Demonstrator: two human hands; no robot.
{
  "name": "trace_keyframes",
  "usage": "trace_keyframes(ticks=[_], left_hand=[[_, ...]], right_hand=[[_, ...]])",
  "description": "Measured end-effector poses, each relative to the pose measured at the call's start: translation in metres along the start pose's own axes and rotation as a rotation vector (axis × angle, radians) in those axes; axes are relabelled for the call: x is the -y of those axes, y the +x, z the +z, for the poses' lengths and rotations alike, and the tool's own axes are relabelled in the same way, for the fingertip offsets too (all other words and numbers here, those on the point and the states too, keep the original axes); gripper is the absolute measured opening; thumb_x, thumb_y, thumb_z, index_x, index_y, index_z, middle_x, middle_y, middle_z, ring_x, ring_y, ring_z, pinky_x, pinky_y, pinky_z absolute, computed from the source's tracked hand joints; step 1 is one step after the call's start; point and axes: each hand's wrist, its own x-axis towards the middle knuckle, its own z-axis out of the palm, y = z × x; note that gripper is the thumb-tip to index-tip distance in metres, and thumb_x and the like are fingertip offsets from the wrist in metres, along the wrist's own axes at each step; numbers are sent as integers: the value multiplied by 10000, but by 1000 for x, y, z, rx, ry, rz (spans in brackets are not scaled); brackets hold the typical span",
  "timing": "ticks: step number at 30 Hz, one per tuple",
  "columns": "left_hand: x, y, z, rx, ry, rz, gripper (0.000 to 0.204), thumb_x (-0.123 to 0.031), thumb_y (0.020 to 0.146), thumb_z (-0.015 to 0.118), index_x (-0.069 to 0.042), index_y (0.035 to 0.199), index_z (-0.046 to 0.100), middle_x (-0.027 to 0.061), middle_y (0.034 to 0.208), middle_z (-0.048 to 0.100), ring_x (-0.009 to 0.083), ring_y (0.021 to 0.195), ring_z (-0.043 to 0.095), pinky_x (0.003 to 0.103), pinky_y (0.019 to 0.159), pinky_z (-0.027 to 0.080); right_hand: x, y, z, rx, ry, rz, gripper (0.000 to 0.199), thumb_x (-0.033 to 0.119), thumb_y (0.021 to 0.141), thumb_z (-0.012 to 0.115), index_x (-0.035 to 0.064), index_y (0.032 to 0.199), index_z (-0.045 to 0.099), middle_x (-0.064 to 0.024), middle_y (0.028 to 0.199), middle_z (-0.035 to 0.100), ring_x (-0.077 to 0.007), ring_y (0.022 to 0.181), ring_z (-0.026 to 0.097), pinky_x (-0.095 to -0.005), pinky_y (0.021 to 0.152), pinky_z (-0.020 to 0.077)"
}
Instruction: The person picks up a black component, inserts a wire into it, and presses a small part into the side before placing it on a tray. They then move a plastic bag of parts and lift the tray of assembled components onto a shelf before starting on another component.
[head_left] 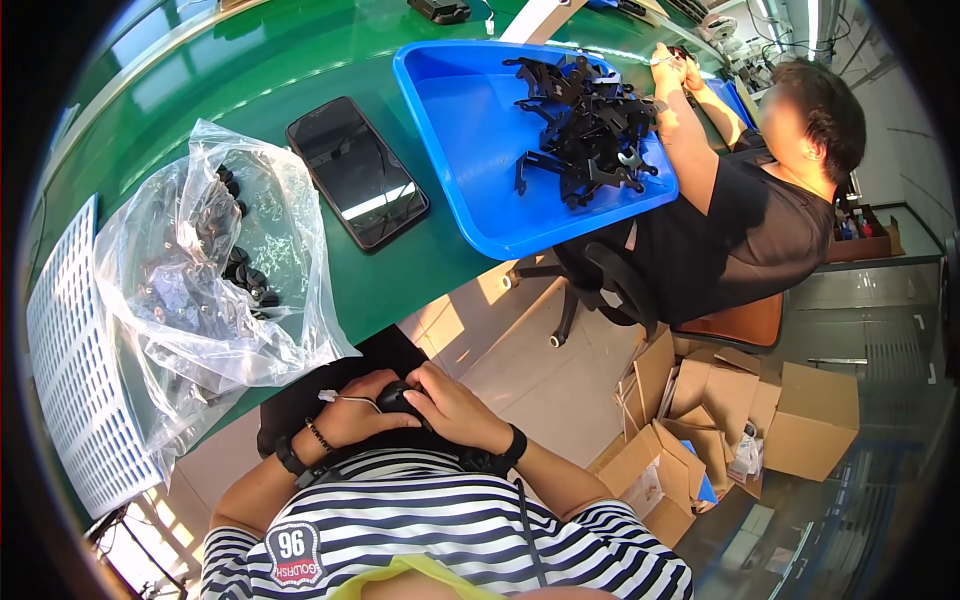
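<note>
The small black part (pixel 397 398) sat low in the view, held close to the person's striped shirt, between both hands and below the edge of the green tabletop (pixel 300 80). The left hand (pixel 352 415) curled around it from one side, its grip closed on the part, with a thin pale piece that looked like a tie or wire (pixel 345 399) sticking out toward the left. The right hand (pixel 452 407) lay over it from the other side, fingers pressed together on the same part.

On the tabletop, a clear plastic bag (pixel 205 270) still held many dark parts beside a white slotted tray (pixel 70 370). A dark phone (pixel 356 171) lay between the bag and a blue tray (pixel 470 140), where a heap of black brackets (pixel 585 125) had gathered. A co-worker in a black shirt (pixel 745 235) sat at the far side, hands at the tray's far edge. Cardboard boxes (pixel 730 420) stood on the floor.

Judging by the well-filled bag, much of the work seemed left, with one part in hand.
</note>
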Motion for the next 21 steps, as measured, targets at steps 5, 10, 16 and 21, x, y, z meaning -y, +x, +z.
trace_keyframes(ticks=[5, 10, 16, 21], left_hand=[[2, -2, 1, 0, 24, 1, 498, -343, 757, 891, -11, 998, 609, 123, 895, 607, 273, 814, 615, 373, 737, 497], [-1, -1, 0, 10, 58, -29, 507, -344, 747, 898, -6, 996, 615, 124, 890, 610, 271, 818, 621, 376, 737, 498], [1, -3, 1, -21, 49, -7, 507, -351, 752, 894, -6, 1005, 623, 133, 898, 618, 283, 814, 622, 382, 732, 497], [6, -2, 3, -43, 58, -4, 516, -371, 761, 886, -9, 1014, 620, 137, 903, 630, 288, 806, 622, 385, 721, 500]], right_hand=[[-2, -1, -2, 19, 45, -27, 278, 190, 1020, 582, -12, 1207, 541, -116, 995, 547, -200, 793, 581, -332, 751, 480], [7, -3, -17, 184, 144, 67, 269, 176, 1014, 579, -13, 1197, 526, -135, 1040, 536, -259, 826, 583, -365, 770, 483], [9, -4, -7, 82, 60, 18, 265, 178, 1004, 573, -15, 1175, 510, -178, 1084, 539, -369, 943, 605, -428, 817, 494], [0, -3, 2, 26, 34, -28, 265, 161, 1011, 571, -15, 1202, 517, -151, 1050, 530, -284, 903, 589, -376, 810, 482]])
